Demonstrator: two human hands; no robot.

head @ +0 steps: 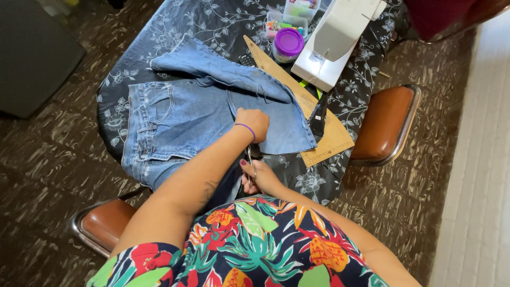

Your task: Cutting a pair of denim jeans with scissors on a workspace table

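Dark marbled flooring point(48, 175) surrounds a round table covered by a black cloth point(212, 21) printed with pale vine and flower outlines. At the far edge of the table stands a clear plastic organiser box point(287, 13) divided into compartments; it holds small, brightly coloured items too small to identify. Just in front of it sits a clear jar with a purple screw lid point(288, 43); its contents are hard to make out.

Your left hand point(253, 123), wearing a purple band at the wrist, is closed in a loose fist and presses down on the blue denim jeans point(175, 119). The jeans lie flat across the table, waistband and stitched back pocket to your left, with one leg folded up and across toward the far side. The denim is mid-blue and faded, and its near edge hangs off the table at your body.

Your right hand point(260, 178) grips a pair of metal scissors point(249, 159), fingers through the handles, blades pointing up at the denim edge just below your left hand.

A flat tan wooden ruler point(329, 139) with printed graduations lies diagonally beside the jeans, under a white sewing machine point(334, 37). Two brown padded chairs with chrome frames point(385, 123) flank the table.
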